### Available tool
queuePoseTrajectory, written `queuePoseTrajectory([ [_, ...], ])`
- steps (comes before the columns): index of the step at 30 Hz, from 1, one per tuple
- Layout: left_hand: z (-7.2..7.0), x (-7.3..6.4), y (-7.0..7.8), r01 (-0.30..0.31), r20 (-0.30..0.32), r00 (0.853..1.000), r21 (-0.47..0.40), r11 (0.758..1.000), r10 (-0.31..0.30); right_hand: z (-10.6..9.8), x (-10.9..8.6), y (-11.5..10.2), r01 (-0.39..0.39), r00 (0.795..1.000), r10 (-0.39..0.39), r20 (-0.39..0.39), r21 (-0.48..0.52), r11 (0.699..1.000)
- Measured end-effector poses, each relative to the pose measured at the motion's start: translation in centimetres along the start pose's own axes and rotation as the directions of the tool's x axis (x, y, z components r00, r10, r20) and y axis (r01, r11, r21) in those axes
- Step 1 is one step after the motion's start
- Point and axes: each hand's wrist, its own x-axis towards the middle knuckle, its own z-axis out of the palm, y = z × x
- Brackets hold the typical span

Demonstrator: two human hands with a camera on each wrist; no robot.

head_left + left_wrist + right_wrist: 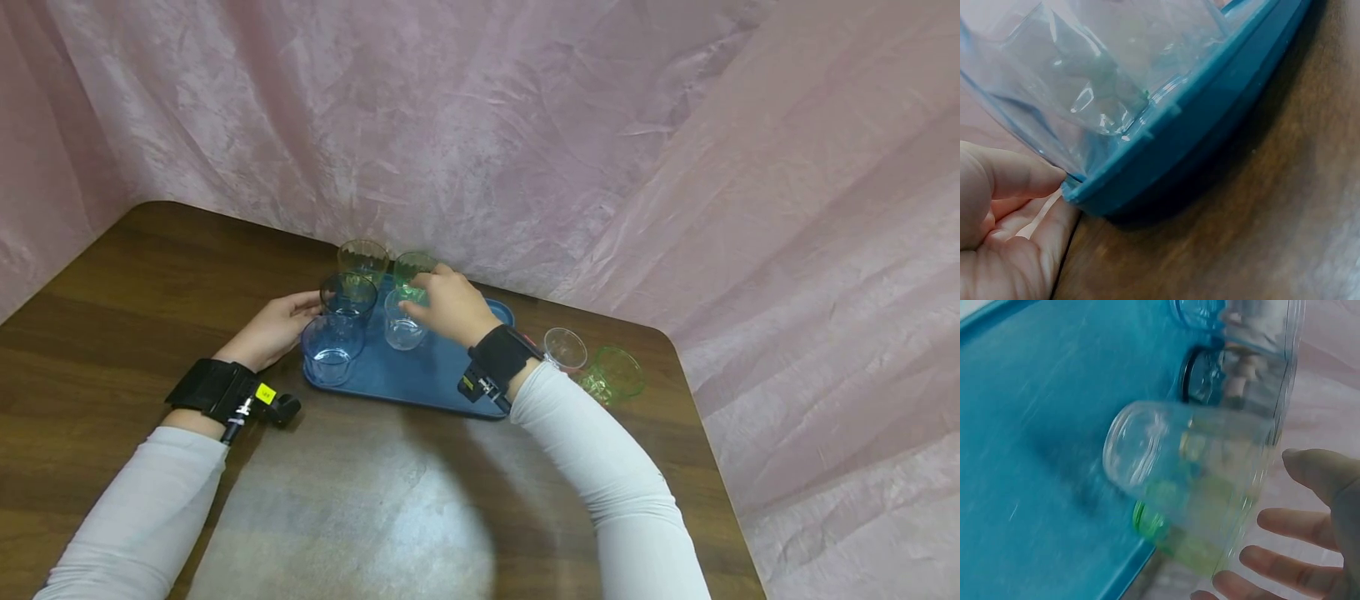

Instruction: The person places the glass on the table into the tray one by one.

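Note:
A blue tray (427, 379) carries several tumblers. My left hand (273, 329) is at the tray's left edge, its thumb and fingers pinching the rim in the left wrist view. Near it stand a blue glass (330, 358) and a dark grey glass (349, 304). My right hand (453, 310) hovers at the mouth of a clear glass (1141, 447), fingers spread and apart from it in the right wrist view. Behind are an amber glass (363, 257) and a green glass (411, 268), the green one partly hidden by my right hand.
To the right of the tray, a clear glass (565, 348) and another green glass (618, 373) lie on the wooden table (660, 450); a reddish one there is mostly hidden by my right arm. A pink curtain (450, 125) hangs close behind the table.

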Motion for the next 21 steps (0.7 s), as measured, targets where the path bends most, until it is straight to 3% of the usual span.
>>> queuePoseTrajectory([
  [8,-0.2,0.2,-0.3,0.008,0.003,1.0,-0.003,1.0,-0.008,-1.0,-1.3,3.3,-0.047,0.998,0.047,-0.043,-0.001,0.999],
  [21,0.0,0.1,0.0,0.021,0.003,1.0,0.016,1.0,-0.021,-2.4,-4.1,8.2,-0.154,0.988,0.155,-0.013,0.011,0.988],
])
